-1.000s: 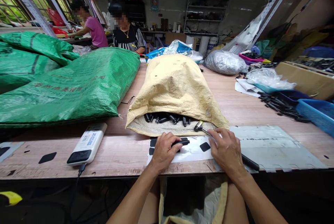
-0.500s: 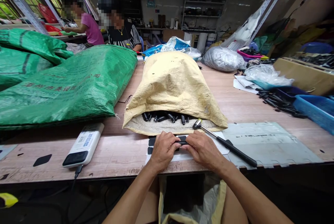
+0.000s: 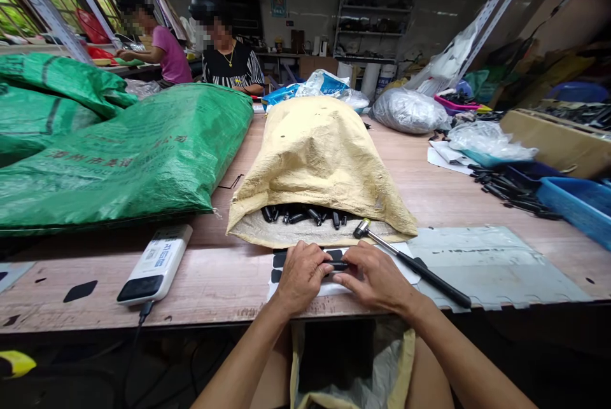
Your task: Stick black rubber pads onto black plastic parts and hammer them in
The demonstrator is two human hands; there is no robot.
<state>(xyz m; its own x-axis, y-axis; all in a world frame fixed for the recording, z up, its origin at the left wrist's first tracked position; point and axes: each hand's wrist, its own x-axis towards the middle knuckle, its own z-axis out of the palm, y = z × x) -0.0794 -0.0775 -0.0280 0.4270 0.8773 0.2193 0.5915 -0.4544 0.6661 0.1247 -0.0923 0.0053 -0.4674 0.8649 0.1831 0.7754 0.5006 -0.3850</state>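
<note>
Both the left hand (image 3: 301, 274) and right hand (image 3: 375, 277) pinch a small black part (image 3: 337, 265) over the white sheet (image 3: 351, 282) before the sack (image 3: 319, 167), seemingly mid-assembly; pressing it together likely needs steady alignment.

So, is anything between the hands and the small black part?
No. Both the left hand and the right hand already pinch the black part between them, over the white sheet. The hammer lies aside.
</note>
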